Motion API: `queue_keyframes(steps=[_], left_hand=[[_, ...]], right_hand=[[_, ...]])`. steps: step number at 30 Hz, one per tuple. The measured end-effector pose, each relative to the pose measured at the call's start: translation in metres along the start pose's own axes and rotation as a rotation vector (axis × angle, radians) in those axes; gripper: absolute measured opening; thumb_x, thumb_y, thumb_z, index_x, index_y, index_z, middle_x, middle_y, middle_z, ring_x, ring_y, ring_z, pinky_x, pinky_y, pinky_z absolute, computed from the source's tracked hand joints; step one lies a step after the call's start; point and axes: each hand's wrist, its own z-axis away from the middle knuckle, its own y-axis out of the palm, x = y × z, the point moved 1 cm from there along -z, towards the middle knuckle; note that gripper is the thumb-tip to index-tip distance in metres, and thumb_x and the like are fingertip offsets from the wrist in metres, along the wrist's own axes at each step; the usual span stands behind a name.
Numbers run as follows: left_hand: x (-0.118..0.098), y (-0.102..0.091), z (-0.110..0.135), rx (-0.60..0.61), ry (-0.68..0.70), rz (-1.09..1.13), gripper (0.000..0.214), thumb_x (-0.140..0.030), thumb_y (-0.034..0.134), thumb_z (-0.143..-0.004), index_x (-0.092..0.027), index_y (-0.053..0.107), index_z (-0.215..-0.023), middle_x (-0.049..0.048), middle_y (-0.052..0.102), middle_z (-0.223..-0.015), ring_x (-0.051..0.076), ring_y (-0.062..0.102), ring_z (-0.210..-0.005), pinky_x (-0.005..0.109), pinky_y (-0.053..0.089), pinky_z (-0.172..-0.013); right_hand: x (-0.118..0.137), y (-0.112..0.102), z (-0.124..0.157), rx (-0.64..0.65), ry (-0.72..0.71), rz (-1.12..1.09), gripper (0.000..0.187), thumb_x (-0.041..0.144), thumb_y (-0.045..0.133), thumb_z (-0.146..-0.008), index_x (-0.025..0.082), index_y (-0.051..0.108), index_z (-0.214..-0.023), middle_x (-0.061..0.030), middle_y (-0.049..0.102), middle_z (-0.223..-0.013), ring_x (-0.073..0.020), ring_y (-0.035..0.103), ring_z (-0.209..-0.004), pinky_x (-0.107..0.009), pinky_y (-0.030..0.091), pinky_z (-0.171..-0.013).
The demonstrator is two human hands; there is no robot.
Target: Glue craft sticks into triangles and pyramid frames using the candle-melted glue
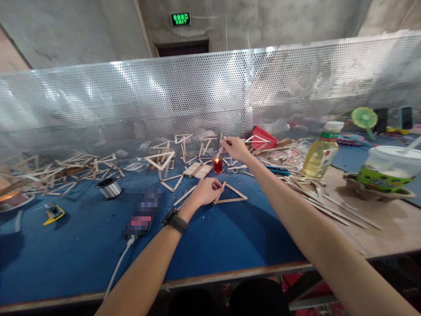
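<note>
My right hand (pixel 234 148) is closed in a pinch on a short, thin whitish stick (pixel 220 150). The stick's lower end is at the flame of a lit candle in a small red glass (pixel 217 165). Nearer to me, my left hand (pixel 208 192) has its fingers curled on the left side of a triangle of thin wooden sticks (pixel 235 199), which lies on the blue table. Part of that side is hidden by the fingers. Just behind my left hand lies a small panel of wooden slats (pixel 197 170). A loose wooden stick (pixel 184 195) is left of that hand.
Several stick frames (pixel 160 160) stand behind, before a perforated metal screen (pixel 197 96). A wire spool (pixel 108 188), a phone (pixel 143 215) with a cable and a yellow tool (pixel 54 214) lie left. Loose sticks (pixel 324 199), a drink bottle (pixel 320 151) and a cup (pixel 388 169) are right.
</note>
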Motion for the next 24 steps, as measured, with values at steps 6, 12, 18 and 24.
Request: queue_keyframes(steps=[6,12,18,24], left_hand=[[-0.0017,-0.0004,-0.0003,-0.003,-0.006,0.000,0.025,-0.039,0.067,-0.088,-0.017,0.074,-0.096,0.0073,0.074,-0.086,0.022,0.068,-0.079,0.029,0.047,-0.066],[0.0001,0.0002,-0.0013,-0.003,0.015,-0.003,0.024,-0.040,0.067,-0.089,-0.018,0.074,-0.095,0.0070,0.074,-0.085,0.022,0.068,-0.076,0.029,0.047,-0.066],[-0.0017,-0.0011,0.0006,0.015,-0.001,0.004,0.027,-0.042,0.065,-0.090,-0.017,0.074,-0.097,0.0080,0.074,-0.086,0.022,0.067,-0.077,0.029,0.046,-0.064],[0.0024,0.0009,-0.0018,0.007,0.010,0.006,0.026,-0.042,0.066,-0.090,-0.019,0.074,-0.097,0.0077,0.075,-0.088,0.022,0.068,-0.078,0.029,0.047,-0.065]], right_hand=[[-0.0026,0.0011,0.0003,-0.012,0.014,0.026,0.031,0.031,0.054,-0.099,0.017,0.071,-0.076,-0.0034,0.072,-0.069,-0.0170,0.064,-0.065,-0.026,0.045,-0.067],[-0.0023,0.0031,0.0003,0.001,0.011,0.005,0.029,0.027,0.054,-0.099,0.017,0.071,-0.078,-0.0042,0.074,-0.073,-0.0169,0.066,-0.067,-0.026,0.047,-0.069],[-0.0032,0.0024,0.0010,0.002,0.006,0.011,0.031,0.029,0.054,-0.099,0.017,0.072,-0.077,-0.0044,0.074,-0.072,-0.0172,0.066,-0.066,-0.026,0.047,-0.069],[-0.0052,0.0021,0.0010,0.008,0.037,0.005,0.031,0.031,0.054,-0.099,0.016,0.074,-0.081,-0.0047,0.074,-0.072,-0.0178,0.066,-0.067,-0.026,0.047,-0.069]])
